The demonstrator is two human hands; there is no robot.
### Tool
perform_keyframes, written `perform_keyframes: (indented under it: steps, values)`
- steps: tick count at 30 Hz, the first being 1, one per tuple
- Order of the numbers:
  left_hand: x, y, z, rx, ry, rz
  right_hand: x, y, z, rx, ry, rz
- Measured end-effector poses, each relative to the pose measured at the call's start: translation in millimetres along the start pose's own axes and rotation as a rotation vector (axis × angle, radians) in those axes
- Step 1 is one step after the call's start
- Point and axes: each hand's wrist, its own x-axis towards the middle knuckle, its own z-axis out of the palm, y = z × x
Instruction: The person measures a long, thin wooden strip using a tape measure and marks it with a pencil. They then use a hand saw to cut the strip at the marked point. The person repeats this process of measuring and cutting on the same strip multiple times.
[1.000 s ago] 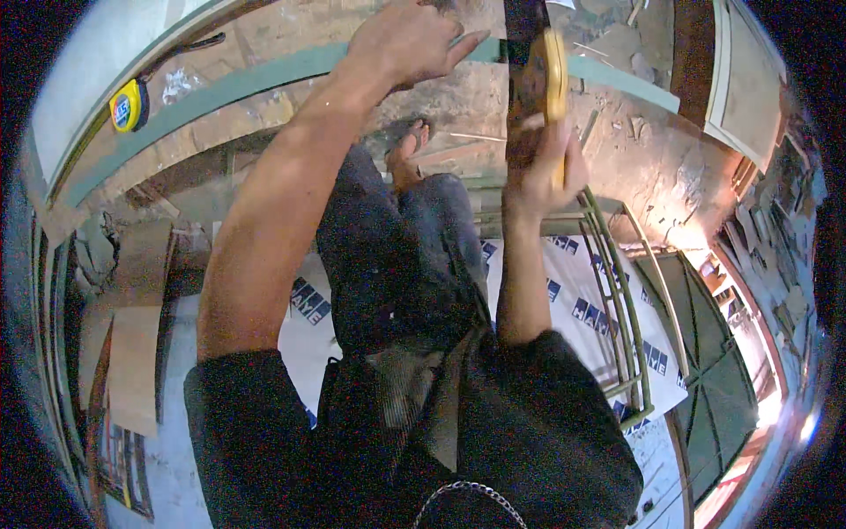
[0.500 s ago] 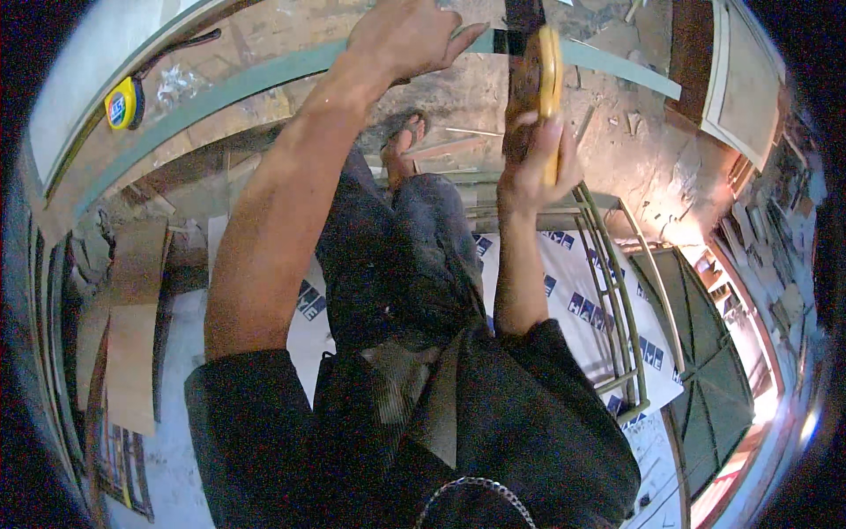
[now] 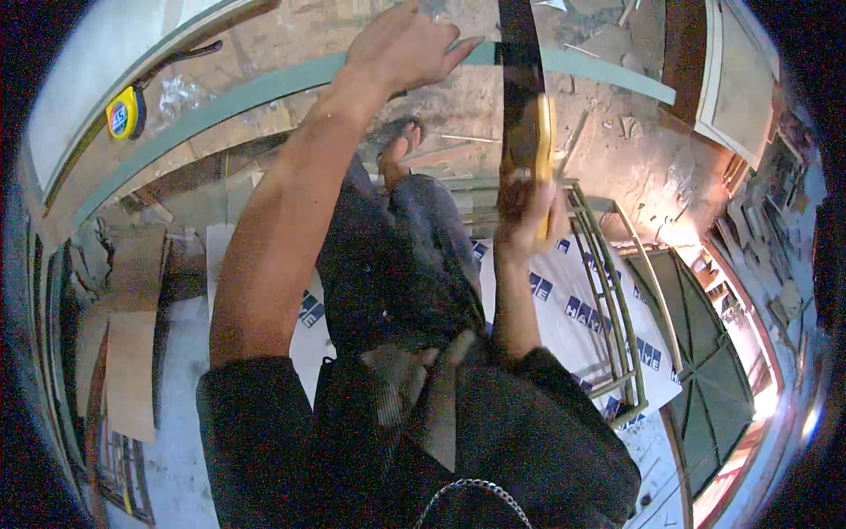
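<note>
A long, narrow grey-green strip (image 3: 238, 95) lies across the wooden work surface. My left hand (image 3: 407, 48) presses on it at the upper middle, thumb stretched to the right and the other fingers curled, their tips partly hidden. In my right hand (image 3: 532, 216), slightly blurred, is a handsaw (image 3: 522, 79) with a yellow-edged handle. Its dark blade crosses the strip just right of my left thumb. From this view I cannot tell how deep the blade sits in the strip.
A yellow tape measure (image 3: 126, 113) lies at the left beside the strip. My bare foot (image 3: 402, 145) shows beyond the strip's near edge. Green metal frames (image 3: 608, 291) stand at the right over a white printed sheet (image 3: 564, 304). Wood scraps lie at the far right.
My right hand has drawn the handsaw back toward my body, so more of the blade shows. My left hand stays at nearly the same place on the strip.
</note>
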Motion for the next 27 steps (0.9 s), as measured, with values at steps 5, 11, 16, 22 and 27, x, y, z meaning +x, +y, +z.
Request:
perform_keyframes:
  steps: [5,11,16,22,27]
  values:
    - [0,-4,2,-0.062,0.05,0.035,50,-12,40,0.088,0.032,0.027]
    - [3,-8,13,0.031,0.1,0.082,11,-27,8,-0.219,-0.044,-0.037]
    - [0,-4,3,-0.006,0.038,0.053,34,-11,25,0.12,-0.006,0.064]
    - [3,-2,6,-0.044,0.083,0.002,30,-7,25,-0.101,0.017,-0.091]
    - [-3,-4,3,0.065,0.12,0.127,30,2,16,0.157,-0.005,0.018]
